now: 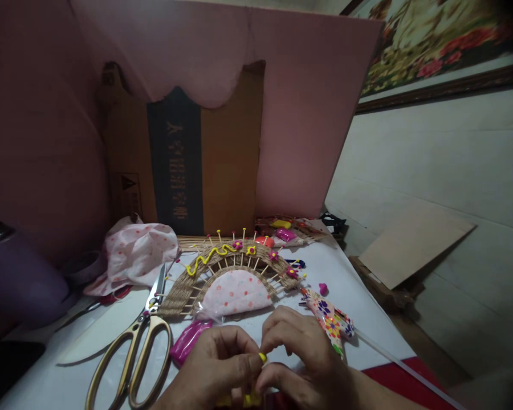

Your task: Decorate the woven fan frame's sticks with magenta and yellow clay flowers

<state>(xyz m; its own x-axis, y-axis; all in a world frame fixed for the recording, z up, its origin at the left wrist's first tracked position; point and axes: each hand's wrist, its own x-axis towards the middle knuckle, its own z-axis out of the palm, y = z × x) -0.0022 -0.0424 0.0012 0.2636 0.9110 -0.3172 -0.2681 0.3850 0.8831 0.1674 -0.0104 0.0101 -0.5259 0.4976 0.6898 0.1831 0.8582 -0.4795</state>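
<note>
On the white table (342, 285), the largest work that we see is a woven arch (263, 255), which bends around a spotted half-round cloth (235, 293). Before it, toward our left, lie the gold-handled scissors (143, 321), untouched. Next in size are our hands. The left hand (226, 361) pinches a small yellow piece (263, 357) between thumb and forefinger; the right hand (305, 341) is curved just beside, but whether its fingertips also grip, we cannot tell. We judge that the present step is to shape this piece by fingers, and that the next move calls for light, even pressure. Smaller is the shiny magenta packet (191, 341), near the left hand. The yellow piece comes last: it looks bright, smooth and rather rounded, is partly hidden by the fingers, and is held on our side of the arch.
</note>
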